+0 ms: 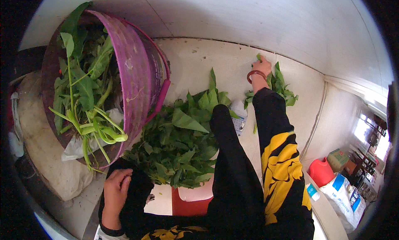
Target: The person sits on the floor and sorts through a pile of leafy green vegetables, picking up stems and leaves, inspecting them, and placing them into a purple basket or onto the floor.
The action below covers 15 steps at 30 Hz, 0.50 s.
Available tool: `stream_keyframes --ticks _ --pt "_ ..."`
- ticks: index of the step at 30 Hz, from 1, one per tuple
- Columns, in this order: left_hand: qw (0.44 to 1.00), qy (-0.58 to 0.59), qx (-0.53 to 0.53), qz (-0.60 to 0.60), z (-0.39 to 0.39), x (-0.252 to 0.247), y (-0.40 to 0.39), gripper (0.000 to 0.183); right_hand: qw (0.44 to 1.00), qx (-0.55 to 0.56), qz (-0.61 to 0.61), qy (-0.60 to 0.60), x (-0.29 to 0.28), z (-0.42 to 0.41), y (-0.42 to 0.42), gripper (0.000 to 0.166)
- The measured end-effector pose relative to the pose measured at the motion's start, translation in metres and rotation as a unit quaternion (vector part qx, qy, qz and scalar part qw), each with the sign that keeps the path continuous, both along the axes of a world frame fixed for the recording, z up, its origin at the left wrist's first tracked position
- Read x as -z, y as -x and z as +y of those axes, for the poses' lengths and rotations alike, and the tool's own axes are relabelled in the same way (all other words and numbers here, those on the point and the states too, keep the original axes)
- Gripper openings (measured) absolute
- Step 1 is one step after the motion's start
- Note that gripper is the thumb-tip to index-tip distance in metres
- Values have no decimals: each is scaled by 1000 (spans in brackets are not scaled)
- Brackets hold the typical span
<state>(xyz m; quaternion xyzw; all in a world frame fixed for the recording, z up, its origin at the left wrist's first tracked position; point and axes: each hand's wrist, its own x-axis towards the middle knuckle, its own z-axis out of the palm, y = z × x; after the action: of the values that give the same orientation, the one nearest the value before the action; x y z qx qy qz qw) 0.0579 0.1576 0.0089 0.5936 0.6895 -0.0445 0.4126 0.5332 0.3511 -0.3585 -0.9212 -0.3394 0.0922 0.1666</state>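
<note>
My right hand (262, 66), with a reddish-brown bangle at the wrist, reaches to the tiled floor near the wall. Its fingers are around a piece of green leaf (258, 56). Leafy stems (282, 88) lie beside that wrist, partly behind the sleeve. My left hand (117, 185) rests on my left knee, its fingers curled together; nothing shows in it. A big pile of green leaves (180, 140) lies between my legs. To the left, a purple plastic bucket (134, 65) is tipped on its side, with leafy stalks (84, 93) in it and hanging over its rim.
A pale sack (46, 124) lies left of the bucket. A small plastic package (239, 120) is on the floor beside my right knee. A white wall (218, 15) runs behind. At right are a ledge with a tube (312, 191), a red plastic container (321, 172) and a white-blue bag (344, 199).
</note>
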Motion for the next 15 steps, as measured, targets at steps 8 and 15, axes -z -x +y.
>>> stream_keyframes --ticks 8,15 --pt "999 -24 23 0 1 1 0 21 968 -211 57 -128 -3 28 106 25" --pt "1000 -2 4 9 0 1 2 20 880 -448 144 -68 -16 -1 199 23"
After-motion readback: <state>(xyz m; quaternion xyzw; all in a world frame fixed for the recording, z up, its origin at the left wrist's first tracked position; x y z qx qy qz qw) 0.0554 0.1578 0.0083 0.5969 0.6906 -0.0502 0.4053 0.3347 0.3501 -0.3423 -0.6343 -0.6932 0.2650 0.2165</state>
